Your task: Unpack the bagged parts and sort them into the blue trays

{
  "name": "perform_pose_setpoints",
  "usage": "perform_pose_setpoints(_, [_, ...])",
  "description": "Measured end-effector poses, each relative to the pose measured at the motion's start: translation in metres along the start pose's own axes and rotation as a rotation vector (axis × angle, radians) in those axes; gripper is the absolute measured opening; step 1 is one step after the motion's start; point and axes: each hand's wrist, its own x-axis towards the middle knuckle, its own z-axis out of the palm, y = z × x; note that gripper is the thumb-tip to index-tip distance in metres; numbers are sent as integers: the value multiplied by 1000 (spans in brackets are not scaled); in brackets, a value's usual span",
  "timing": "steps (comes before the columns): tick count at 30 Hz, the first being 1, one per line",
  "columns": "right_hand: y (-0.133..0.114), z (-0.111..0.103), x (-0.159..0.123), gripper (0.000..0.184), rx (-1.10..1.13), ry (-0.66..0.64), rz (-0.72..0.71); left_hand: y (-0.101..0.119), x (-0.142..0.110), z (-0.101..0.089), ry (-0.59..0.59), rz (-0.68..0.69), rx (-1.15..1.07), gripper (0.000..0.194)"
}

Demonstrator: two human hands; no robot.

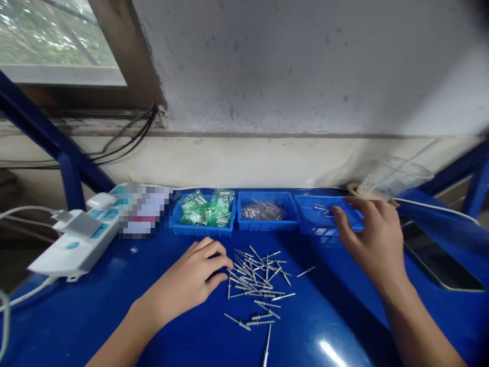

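A loose pile of silver blind rivets [263,278] lies on the blue tabletop. My left hand [202,270] is at the pile's left edge, fingers curled and the thumb a little apart from the index finger, with nothing visibly held. Over the right end of the right blue bin [311,227] is my right hand [376,234], its thumb and fingers apart. A few rivets [323,208] lie inside that bin. The right fingertips are partly hidden behind the hand, and I see nothing held there.
A blue bin [204,232] holds green-and-clear packets; the middle bin [267,224] holds small parts in clear plastic. A white power strip [76,250] with plugs and cables lies left. A phone [439,255] and a tilted clear plastic cup [393,178] are right. A wall stands behind.
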Motion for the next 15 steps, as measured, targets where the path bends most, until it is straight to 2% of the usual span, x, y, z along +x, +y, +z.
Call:
perform_pose_setpoints(3, [-6, 6, -4, 32, 14, -69, -48, -1, 3, 2, -24, 26, -18, 13])
perform_pose_setpoints(7, [-50, 9, -27, 24, 314, -246, -245, -1, 5, 1, 37, -16, -27, 18])
perform_pose_setpoints(11, [-90, 8, -52, 29, 504, -417, -422, 3, 6, -1, 125, -51, -57, 22])
perform_pose_setpoints(15, [-102, 9, -63, 19, 579, -464, -517, 16, 8, 6, 159, -38, -87, 25])
